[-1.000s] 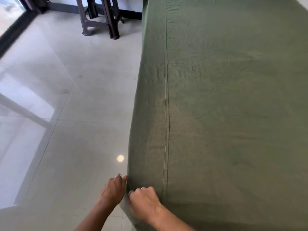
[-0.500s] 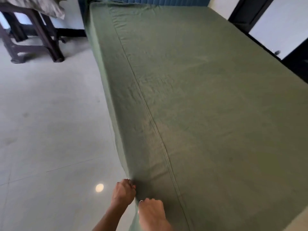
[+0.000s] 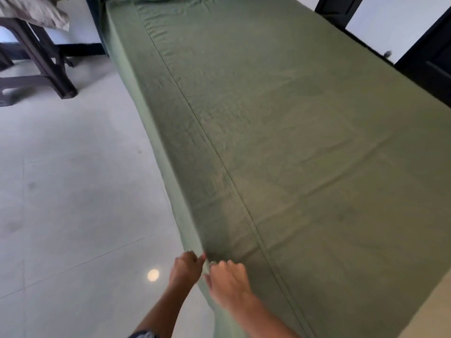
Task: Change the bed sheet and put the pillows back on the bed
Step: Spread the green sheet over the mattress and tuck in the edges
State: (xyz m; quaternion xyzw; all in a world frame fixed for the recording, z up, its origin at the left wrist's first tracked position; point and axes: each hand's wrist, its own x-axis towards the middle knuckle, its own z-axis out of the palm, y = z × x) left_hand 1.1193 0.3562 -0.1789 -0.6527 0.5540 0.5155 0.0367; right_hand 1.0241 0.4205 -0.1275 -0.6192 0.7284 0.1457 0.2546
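Bed sheet (image 3: 280, 132), soft, light, crease-prone: left hand (image 3: 186, 269) and right hand (image 3: 228, 280) both pinch its hem at lower-centre frame; best gripped there.

We see open floor (image 3: 73, 191) left of the bed (image 3: 317, 167); a dark wooden stand (image 3: 46, 64) blocks the far left, dark door frames (image 3: 427, 57) crowd the right.

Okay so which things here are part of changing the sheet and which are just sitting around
Part of the job:
green sheet, spread over the bed
left hand, gripping the sheet's edge at the near corner
right hand, gripping beside it

Just lying about:
dark wooden table, on the floor
patterned cloth, draped over that table
dark door frame
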